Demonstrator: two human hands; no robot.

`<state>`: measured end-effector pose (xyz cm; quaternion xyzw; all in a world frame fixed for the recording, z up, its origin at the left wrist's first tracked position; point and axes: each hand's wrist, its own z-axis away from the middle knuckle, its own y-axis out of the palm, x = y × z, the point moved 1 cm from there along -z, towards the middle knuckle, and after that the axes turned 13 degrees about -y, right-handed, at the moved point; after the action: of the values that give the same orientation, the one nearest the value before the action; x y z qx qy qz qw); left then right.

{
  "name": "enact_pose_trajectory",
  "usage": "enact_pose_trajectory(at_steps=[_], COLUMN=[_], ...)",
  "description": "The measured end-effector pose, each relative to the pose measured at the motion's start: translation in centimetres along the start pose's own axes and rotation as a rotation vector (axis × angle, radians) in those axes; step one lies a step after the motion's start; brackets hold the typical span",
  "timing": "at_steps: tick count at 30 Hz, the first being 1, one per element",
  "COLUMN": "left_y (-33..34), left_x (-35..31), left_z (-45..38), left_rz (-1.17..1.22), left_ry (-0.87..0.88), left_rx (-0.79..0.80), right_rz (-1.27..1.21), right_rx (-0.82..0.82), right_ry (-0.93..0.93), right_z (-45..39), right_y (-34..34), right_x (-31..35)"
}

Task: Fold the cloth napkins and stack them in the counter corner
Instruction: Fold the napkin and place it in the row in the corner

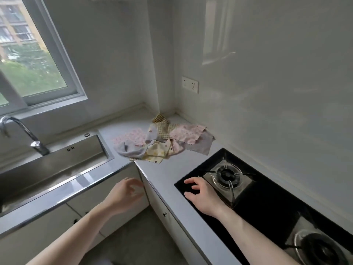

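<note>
Napkins (162,139) lie in a loose, crumpled heap on the bench (172,175), near the far corner but not in it, none folded yet. Both hands are well short of the heap and hold nothing. Left hand (125,194) hangs in front of the cabinets w/ fingers loosely curled, relaxed grip. Right hand (203,196) is spread wide over the near edge of the hob (267,207), beside the burner (227,175).

Step in hand, as I read it: reach in & take one napkin. To do it well: pick the top/outer piece, prob. the pink one at right or the yellow one at front, by a corner so the rest don't drag. Spread it flat on the bare bench nearer the body, match edges, then fold. Clear the corner before stacking there. Keep cloth off the burner.
</note>
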<state>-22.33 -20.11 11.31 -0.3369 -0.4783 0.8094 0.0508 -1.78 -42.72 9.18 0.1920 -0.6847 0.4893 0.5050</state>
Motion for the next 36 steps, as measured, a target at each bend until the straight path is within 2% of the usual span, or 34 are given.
enact_pose_trajectory(at_steps=[8,16,22,27,32,36], left_y=[-1.9,-4.4,-7.7,-9.4,-8.5,-6.0], left_x=[0.7,0.7,3.8,8.5,11.4,12.8], left_z=[-7.4,-19.4,-30.4,-39.1,-46.5,-51.6], left_rz=[-0.019,0.004,0.008,-0.087,-0.113,-0.161], left_ry=[0.005,0.081,0.168,0.127,0.053,0.042], left_rx=[0.013,0.077,0.137,0.156,0.137,0.047], right_rz=[0.003,0.060,0.028,0.014,0.029,0.060], right_rx=[0.002,-0.106,-0.235,-0.279,-0.267,-0.285], right_ry=[-0.025,0.054,0.131,0.197,0.247,0.253], right_z=[-6.1,-12.4,-20.1,-25.7,-29.8,-32.9], right_y=[1.6,2.8,7.3,11.6,14.1,15.8], right_x=[-0.7,-1.9,-2.5,-2.5,-5.0,-8.9])
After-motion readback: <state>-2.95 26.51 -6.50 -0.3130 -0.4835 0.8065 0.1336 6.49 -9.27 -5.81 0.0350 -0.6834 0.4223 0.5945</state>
